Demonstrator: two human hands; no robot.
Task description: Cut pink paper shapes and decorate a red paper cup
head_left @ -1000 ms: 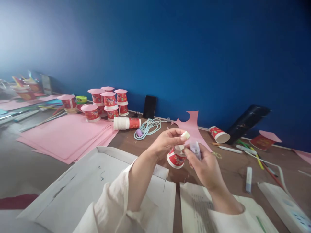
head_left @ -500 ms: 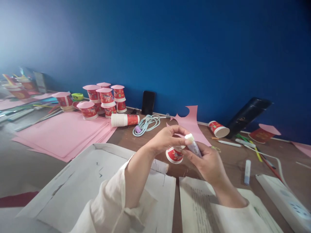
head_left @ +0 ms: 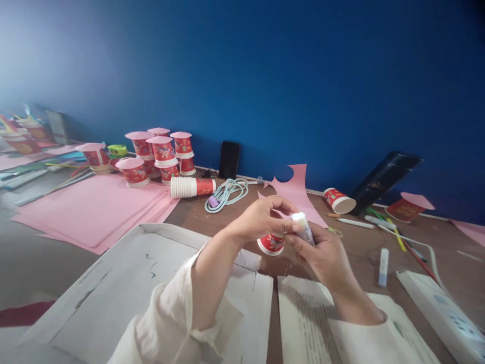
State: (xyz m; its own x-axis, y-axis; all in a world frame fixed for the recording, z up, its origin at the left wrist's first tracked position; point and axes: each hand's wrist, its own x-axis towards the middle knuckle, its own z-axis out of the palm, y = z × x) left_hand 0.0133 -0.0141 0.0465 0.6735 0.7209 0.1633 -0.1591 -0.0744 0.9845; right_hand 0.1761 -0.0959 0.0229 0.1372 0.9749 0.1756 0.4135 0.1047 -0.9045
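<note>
In front of me a glue stick (head_left: pixel 306 231) stands tilted between my hands, its white end pointing up. My right hand (head_left: pixel 328 255) is wrapped round its lower part. The thumb and fingertips of my left hand (head_left: pixel 265 220) pinch at its upper end, closed. Just below and behind the fingers an upside-down red paper cup (head_left: pixel 271 243) rests on the table, its top hidden by my left hand.
Capped red cups (head_left: pixel 162 151) are stacked at the back left beside pink paper sheets (head_left: pixel 94 210). A cut pink sheet (head_left: pixel 299 189), coiled cable (head_left: pixel 227 194) and phone (head_left: pixel 229 159) lie behind my hands. A power strip (head_left: pixel 443 313) sits right, a white box lid (head_left: pixel 170 283) left.
My left fingers have closed in on the glue stick's upper end, which now looks whiter and blunter. The whole view has shifted slightly; the cup has stayed below my hands.
</note>
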